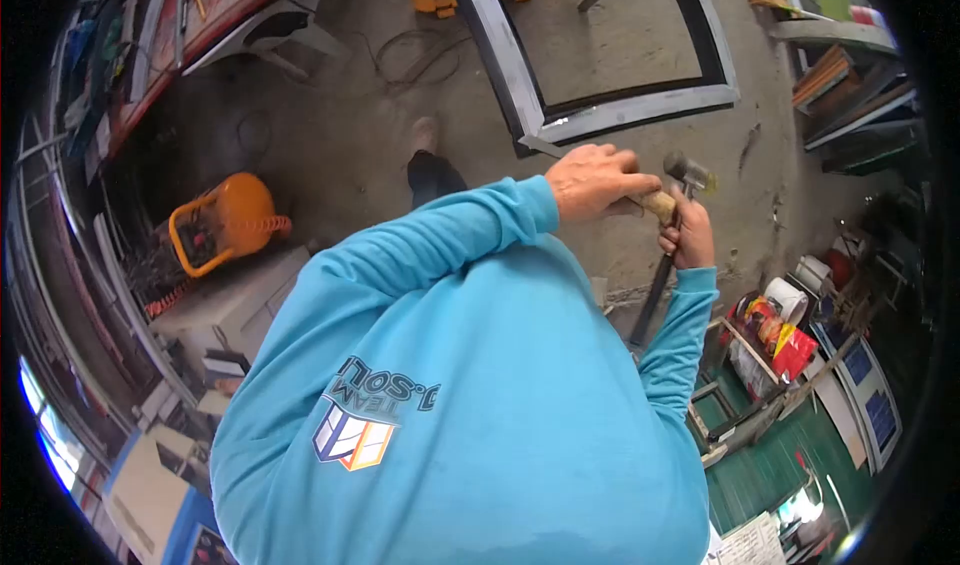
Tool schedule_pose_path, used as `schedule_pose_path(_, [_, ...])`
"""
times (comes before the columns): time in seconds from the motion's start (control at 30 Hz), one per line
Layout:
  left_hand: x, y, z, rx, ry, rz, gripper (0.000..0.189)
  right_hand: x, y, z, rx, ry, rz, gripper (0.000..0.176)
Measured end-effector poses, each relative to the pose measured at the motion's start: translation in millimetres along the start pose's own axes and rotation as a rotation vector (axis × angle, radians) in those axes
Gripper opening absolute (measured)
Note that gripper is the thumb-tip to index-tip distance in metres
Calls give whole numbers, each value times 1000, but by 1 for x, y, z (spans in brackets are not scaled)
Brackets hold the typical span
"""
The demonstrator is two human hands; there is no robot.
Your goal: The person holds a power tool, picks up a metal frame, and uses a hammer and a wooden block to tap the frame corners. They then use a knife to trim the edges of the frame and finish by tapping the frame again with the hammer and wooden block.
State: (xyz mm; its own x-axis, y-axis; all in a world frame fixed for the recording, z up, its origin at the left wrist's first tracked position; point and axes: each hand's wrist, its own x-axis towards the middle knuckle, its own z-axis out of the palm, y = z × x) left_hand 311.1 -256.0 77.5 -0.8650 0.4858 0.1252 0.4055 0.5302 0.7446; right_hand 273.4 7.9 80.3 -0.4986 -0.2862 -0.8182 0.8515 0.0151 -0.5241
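Hammer (pixel 654 287) is up in front of my chest, over the concrete floor (pixel 330 145), head at the top and the dark handle running down past my right sleeve. My right hand (pixel 690 235) is clamped round the handle, choked up just under the head. My left hand (pixel 592 180) has its fingers curled shut over a short wooden piece (pixel 658 203), which sits just beside the hammer head. I can't tell whether the two touch.

My read on doing this well:
- The choked grip gives control but little power, so it suits light taps only. Slide the hand down the handle if more force is needed.
- Keep the left fingers behind the end of the wooden piece, out of the line of the head.
- Line the head up square with the wood. A glancing hit will skid toward the left knuckles.
- Both pieces are held in the air with nothing under them, so keep the elbows tucked in to steady them.

Around me, the metal frame (pixel 640 105) lies flat on the floor ahead and my shoe (pixel 425 135) is near its corner. The orange machine (pixel 225 220) is well off to the left and the cluttered shelves (pixel 850 75) are to the right.
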Motion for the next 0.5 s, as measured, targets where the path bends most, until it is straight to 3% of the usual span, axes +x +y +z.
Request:
schedule_pose_path(0.07, [-1,9,21,2,-68,-81,51,-13,4,-23,-233,152,-122,31])
schedule_pose_path(0.1, [-1,9,33,-6,-133,-146,51,-20,6,-26,-227,137,-120,31])
schedule_pose_path(0.17, [-7,-1,69,73,-64,-158,51,-46,27,-31,-115,164,-205,23])
schedule_pose_path(0.23, [-7,-12,81,72,-59,-249,52,-40,73,-60,-96,160,-118,19])
schedule_pose_path(0.3, [-6,-14,82,59,-86,-274,52,-29,124,-86,-397,305,-37,20])
schedule_pose_path(0.4, [-2,-12,79,104,-125,-340,59,-39,162,-74,-181,327,48,21])
schedule_pose_path(0.5, [0,-19,87,152,-89,-355,61,-47,178,-66,-205,326,8,26])
